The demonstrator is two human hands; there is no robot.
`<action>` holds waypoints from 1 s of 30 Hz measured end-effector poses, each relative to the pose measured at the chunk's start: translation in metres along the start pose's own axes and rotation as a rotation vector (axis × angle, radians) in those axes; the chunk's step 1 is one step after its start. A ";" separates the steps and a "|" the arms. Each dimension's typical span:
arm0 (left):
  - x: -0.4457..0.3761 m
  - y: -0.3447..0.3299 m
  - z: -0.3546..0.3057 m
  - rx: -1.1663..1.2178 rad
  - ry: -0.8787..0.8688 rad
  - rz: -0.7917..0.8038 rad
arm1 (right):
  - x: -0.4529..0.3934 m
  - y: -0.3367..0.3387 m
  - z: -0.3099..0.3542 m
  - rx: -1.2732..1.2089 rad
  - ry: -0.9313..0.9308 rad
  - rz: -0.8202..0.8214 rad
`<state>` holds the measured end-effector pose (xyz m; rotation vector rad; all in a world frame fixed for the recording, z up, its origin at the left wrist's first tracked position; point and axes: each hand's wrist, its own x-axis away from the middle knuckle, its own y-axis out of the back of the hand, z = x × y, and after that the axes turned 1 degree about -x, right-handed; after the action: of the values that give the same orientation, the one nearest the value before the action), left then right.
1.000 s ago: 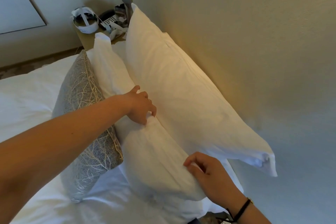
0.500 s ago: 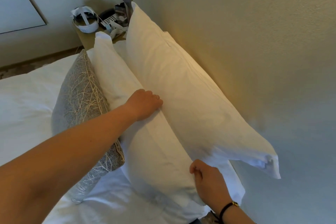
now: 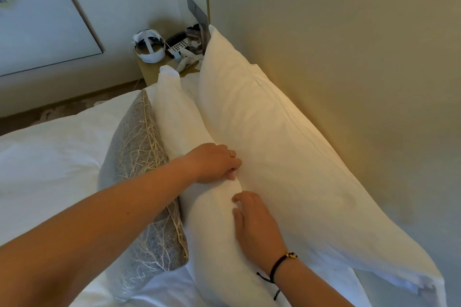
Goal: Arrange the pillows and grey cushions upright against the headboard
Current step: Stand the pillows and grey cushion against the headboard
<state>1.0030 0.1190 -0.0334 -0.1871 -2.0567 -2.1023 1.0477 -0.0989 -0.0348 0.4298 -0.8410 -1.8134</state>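
Front pillow [image 3: 214,219]: upright, top edge pinched by left hand [image 3: 214,163]; right hand [image 3: 252,219] flat, released. Risk: slumping onto grey cushion [image 3: 139,182] once unsupported.

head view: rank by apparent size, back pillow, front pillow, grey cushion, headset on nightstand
1. back pillow, largest.
2. front pillow, partly hidden by both hands.
3. grey cushion, arm covers part; close to the front pillow, so unsure.
4. headset, smallest, though farthest away.

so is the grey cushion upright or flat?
Upright: the grey cushion stands on edge on the bed, leaning against the front white pillow.
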 end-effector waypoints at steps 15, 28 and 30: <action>-0.022 0.005 0.162 -0.424 0.293 0.152 | -0.166 -0.043 0.018 -0.181 0.020 0.039; -0.036 0.015 0.269 -0.283 0.712 0.312 | -0.226 -0.060 0.024 -0.167 -0.041 -0.004; -0.036 0.019 0.284 -0.186 0.768 0.270 | -0.226 -0.056 0.023 -0.154 -0.049 -0.001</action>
<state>1.0296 0.4043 -0.0150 0.2666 -1.3095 -1.7989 1.0843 0.1282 -0.0806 0.2881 -0.7285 -1.8812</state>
